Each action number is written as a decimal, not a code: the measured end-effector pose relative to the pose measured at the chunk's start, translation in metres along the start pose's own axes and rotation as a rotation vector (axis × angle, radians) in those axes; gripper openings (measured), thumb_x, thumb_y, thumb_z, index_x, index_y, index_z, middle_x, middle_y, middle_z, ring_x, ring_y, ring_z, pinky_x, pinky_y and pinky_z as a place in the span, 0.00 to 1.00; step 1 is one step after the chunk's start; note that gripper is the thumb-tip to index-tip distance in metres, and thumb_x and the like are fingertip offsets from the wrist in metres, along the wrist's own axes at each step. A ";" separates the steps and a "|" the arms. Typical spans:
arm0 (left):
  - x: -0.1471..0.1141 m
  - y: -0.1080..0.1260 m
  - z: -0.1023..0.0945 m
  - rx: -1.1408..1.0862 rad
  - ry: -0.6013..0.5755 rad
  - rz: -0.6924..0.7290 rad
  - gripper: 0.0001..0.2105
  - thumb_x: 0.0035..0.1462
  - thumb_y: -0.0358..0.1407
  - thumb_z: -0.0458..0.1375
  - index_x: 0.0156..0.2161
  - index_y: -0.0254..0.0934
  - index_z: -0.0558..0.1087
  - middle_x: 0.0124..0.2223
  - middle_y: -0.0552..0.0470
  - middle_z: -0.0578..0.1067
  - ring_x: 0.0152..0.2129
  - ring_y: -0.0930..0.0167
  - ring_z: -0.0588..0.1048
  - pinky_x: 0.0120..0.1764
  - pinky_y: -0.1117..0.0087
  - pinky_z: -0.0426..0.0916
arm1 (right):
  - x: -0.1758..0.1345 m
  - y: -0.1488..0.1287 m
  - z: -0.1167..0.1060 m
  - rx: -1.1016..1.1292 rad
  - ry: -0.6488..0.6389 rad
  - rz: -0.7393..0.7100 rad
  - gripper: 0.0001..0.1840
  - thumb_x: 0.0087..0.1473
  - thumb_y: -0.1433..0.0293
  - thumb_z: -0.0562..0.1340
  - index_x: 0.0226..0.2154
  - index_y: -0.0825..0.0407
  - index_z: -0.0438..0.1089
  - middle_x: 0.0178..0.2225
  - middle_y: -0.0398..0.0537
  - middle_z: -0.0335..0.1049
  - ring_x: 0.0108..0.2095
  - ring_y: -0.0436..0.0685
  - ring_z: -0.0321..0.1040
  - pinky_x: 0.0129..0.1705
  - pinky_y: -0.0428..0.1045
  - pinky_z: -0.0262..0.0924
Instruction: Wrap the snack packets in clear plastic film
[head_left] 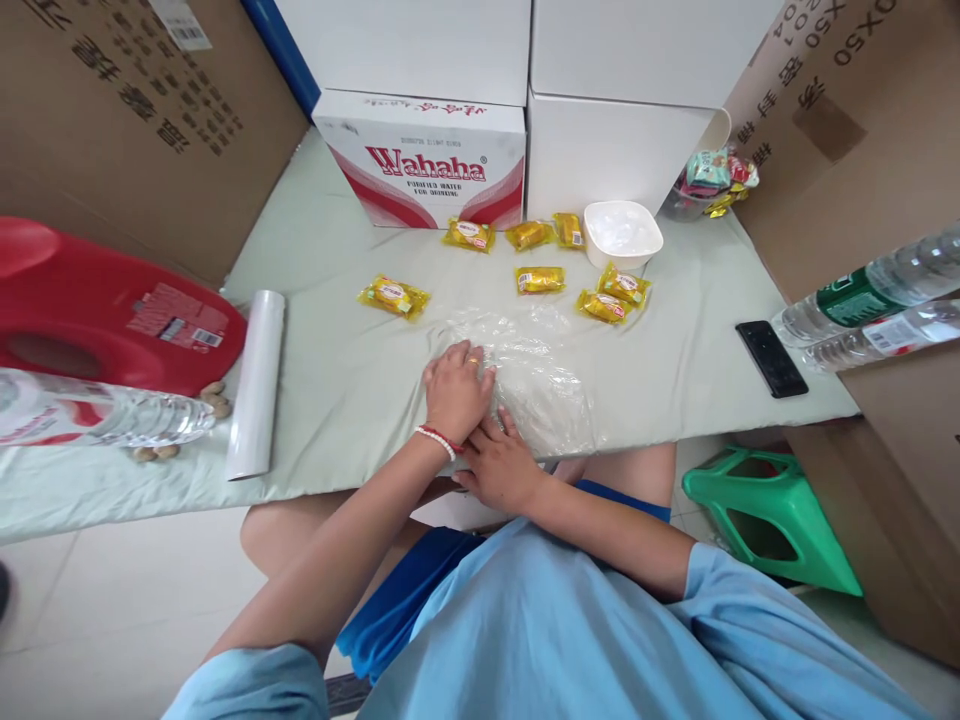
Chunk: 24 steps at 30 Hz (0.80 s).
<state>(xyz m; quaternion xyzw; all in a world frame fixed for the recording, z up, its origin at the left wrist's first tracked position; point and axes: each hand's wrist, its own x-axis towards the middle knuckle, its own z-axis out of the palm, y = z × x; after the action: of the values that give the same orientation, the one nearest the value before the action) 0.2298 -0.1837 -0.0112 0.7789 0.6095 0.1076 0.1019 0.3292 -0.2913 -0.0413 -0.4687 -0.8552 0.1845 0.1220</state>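
Note:
A crinkled sheet of clear plastic film [551, 395] lies on the cloth-covered table in front of me. My left hand [459, 392], with red and white bracelets at the wrist, rests palm down on the film's left part, fingers slightly bent and apart. Close beside it, my right hand [501, 462] lies at the near table edge with its fingers spread over the film's lower left. Neither hand visibly grips anything. Beyond the film are several yellow wrapped snack packets, including one at the left [394, 296] and one in the middle [540, 280].
A white bowl [624, 250] stands behind the packets, near a Wahaha carton [442, 165]. To the left are a roll of film [256, 385], a red jug [112, 310] and a water bottle [97, 408]. At right lie a phone [772, 358] and bottles [877, 290]; a green stool [772, 520] is below.

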 end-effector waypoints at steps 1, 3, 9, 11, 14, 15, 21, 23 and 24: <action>0.001 -0.005 0.004 -0.001 -0.018 -0.037 0.24 0.72 0.41 0.46 0.66 0.33 0.70 0.71 0.36 0.67 0.69 0.54 0.63 0.68 0.43 0.57 | -0.003 -0.005 -0.001 0.002 -0.008 0.004 0.29 0.67 0.60 0.65 0.66 0.50 0.66 0.70 0.57 0.62 0.74 0.70 0.49 0.76 0.74 0.38; 0.001 -0.015 0.012 0.002 -0.053 -0.084 0.26 0.73 0.42 0.41 0.69 0.33 0.66 0.74 0.38 0.62 0.72 0.56 0.58 0.71 0.39 0.51 | -0.011 -0.015 -0.006 0.016 -0.028 -0.018 0.31 0.66 0.61 0.66 0.67 0.52 0.65 0.71 0.59 0.60 0.74 0.69 0.50 0.75 0.71 0.45; -0.008 -0.024 0.025 0.008 -0.051 -0.065 0.31 0.74 0.45 0.34 0.75 0.33 0.51 0.77 0.40 0.54 0.75 0.60 0.52 0.72 0.33 0.39 | -0.006 -0.007 -0.051 0.142 0.104 -0.112 0.19 0.73 0.65 0.55 0.56 0.52 0.76 0.56 0.53 0.78 0.63 0.59 0.67 0.69 0.56 0.60; -0.009 -0.024 0.025 0.023 -0.046 -0.049 0.31 0.74 0.44 0.33 0.76 0.33 0.51 0.77 0.40 0.54 0.75 0.60 0.52 0.72 0.34 0.36 | 0.005 0.017 -0.064 0.075 0.212 0.057 0.23 0.73 0.64 0.54 0.63 0.53 0.71 0.65 0.56 0.71 0.69 0.62 0.60 0.73 0.60 0.54; -0.007 -0.030 0.023 0.043 -0.015 -0.051 0.32 0.74 0.46 0.34 0.76 0.31 0.51 0.76 0.38 0.55 0.74 0.59 0.53 0.72 0.34 0.32 | 0.013 0.061 -0.067 -0.076 0.179 0.320 0.33 0.71 0.60 0.58 0.70 0.58 0.62 0.75 0.62 0.53 0.76 0.70 0.46 0.76 0.69 0.42; -0.006 -0.033 0.023 0.045 -0.005 -0.060 0.32 0.74 0.46 0.35 0.76 0.31 0.51 0.76 0.38 0.55 0.74 0.59 0.53 0.72 0.33 0.31 | 0.010 0.076 -0.065 -0.111 0.135 0.384 0.34 0.71 0.59 0.58 0.71 0.59 0.60 0.76 0.62 0.50 0.76 0.71 0.44 0.76 0.70 0.39; -0.007 -0.052 0.022 0.063 -0.023 -0.076 0.33 0.74 0.49 0.35 0.76 0.34 0.50 0.77 0.40 0.52 0.75 0.58 0.51 0.72 0.33 0.32 | -0.035 0.142 -0.061 -0.200 0.173 0.492 0.32 0.73 0.58 0.50 0.70 0.58 0.63 0.74 0.62 0.55 0.74 0.71 0.50 0.74 0.70 0.44; -0.007 -0.052 0.022 0.068 -0.034 -0.079 0.34 0.73 0.50 0.35 0.76 0.34 0.50 0.77 0.40 0.51 0.75 0.58 0.51 0.72 0.33 0.33 | -0.043 0.157 -0.073 -0.207 0.274 0.498 0.31 0.72 0.58 0.50 0.64 0.61 0.69 0.68 0.66 0.65 0.68 0.71 0.59 0.70 0.67 0.53; -0.007 -0.052 0.022 0.069 -0.040 -0.079 0.34 0.73 0.50 0.35 0.76 0.34 0.50 0.77 0.40 0.51 0.75 0.57 0.51 0.72 0.32 0.33 | -0.043 0.163 -0.081 -0.205 0.319 0.498 0.30 0.72 0.58 0.50 0.61 0.61 0.72 0.63 0.67 0.71 0.65 0.71 0.63 0.68 0.65 0.57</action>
<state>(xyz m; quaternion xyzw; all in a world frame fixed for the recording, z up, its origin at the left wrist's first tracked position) 0.1863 -0.1785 -0.0477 0.7593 0.6408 0.0669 0.0914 0.5063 -0.2310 -0.0403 -0.6966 -0.6985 0.0456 0.1576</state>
